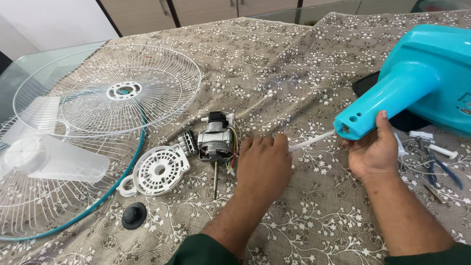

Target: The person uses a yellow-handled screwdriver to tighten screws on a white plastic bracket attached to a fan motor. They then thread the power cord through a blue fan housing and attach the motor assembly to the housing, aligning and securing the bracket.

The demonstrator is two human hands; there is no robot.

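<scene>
My right hand (375, 152) is wrapped under the neck of the turquoise fan housing (417, 81), thumb up along its side, fingers closed round the end where two small holes show. A white cable (311, 141) comes out of that end and runs left across the cloth to my left hand (263, 167). Left hand lies palm down, fingers curled over the cable's end; can't tell how tight the pinch is, fingertips hidden.

Just left of that hand: the bare fan motor (216, 142), shaft pointing toward me, coloured wires at its right side. Next to it a white round vented motor cover (159, 170), a small white ring touching it, and a black knob (134, 215) nearer me.

Far left: two white wire fan guards (108, 88) w/ a teal rim, clear blade on top of the lower one. Right edge: blue-handled pliers (441, 167), small white bits. Everything sits on a brown floral tablecloth (314, 211) over a glass table. No labels readable; a dark patch w/ print on the housing's right side, cut off.
</scene>
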